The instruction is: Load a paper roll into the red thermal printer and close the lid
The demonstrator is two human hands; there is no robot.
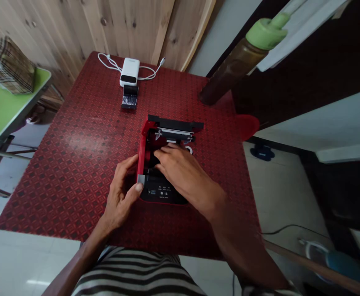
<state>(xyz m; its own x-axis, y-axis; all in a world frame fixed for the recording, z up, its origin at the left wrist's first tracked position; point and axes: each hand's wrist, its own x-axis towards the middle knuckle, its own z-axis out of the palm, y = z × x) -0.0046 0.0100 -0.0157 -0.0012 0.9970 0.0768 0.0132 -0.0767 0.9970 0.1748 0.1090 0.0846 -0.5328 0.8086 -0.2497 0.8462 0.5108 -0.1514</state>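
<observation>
Half-open, the left hand rests against the near left corner of the red-and-black device on the table, presumably steadying it; the right hand curls inside, before the raised lid, gripping what, if anything, I can't tell.

Wooden plank wall, pale floor, green table

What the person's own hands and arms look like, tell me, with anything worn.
The left hand and right hand are ungloved and bare at the wrist; some right fingertips are hidden. The left forearm shows no sleeve. The right forearm is bare until the dim, blurred bottom edge. A striped top, dark and pale, covers the torso.
</observation>
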